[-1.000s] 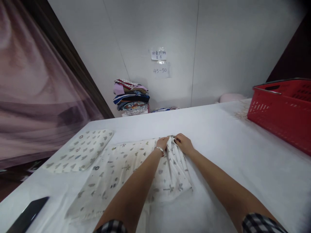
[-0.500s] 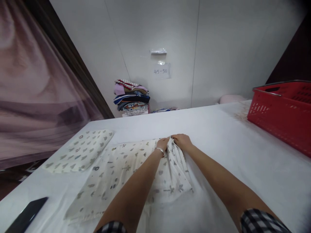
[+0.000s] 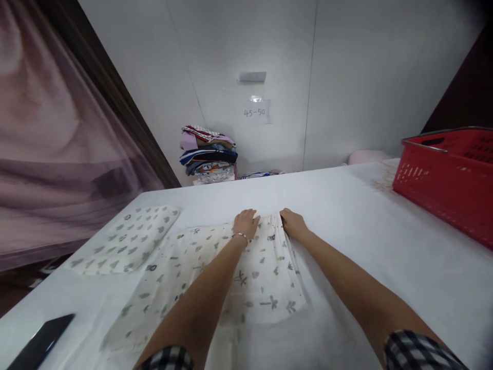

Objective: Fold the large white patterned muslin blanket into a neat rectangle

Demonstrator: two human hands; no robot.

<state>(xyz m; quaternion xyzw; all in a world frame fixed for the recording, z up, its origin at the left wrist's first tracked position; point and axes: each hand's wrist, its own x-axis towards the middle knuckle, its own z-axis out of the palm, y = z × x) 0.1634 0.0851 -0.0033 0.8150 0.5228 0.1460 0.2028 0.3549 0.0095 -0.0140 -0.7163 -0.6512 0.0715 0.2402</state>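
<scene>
A thin white cloth (image 3: 265, 277) printed with small grey-green and brown motifs lies spread on the white table. My left hand (image 3: 245, 224) rests flat on its far edge, fingers apart, a bracelet at the wrist. At the far right corner, my right hand (image 3: 293, 224) has its fingers closed on the cloth's edge. The right part of the cloth is folded over in a layer with light creases. My left forearm hides some of its middle.
A folded patterned cloth (image 3: 127, 239) lies at the left, with a dark flat device (image 3: 40, 341) nearer me. A red plastic basket (image 3: 447, 185) stands on the table (image 3: 346, 210) at right. Folded clothes (image 3: 210, 154) are stacked beyond the far edge, below a paper label (image 3: 256, 112).
My hands have moved apart, the left one leftward and flattened out. The gathered bunch of cloth between them is now spread smoother, while my right hand keeps hold of the corner.
</scene>
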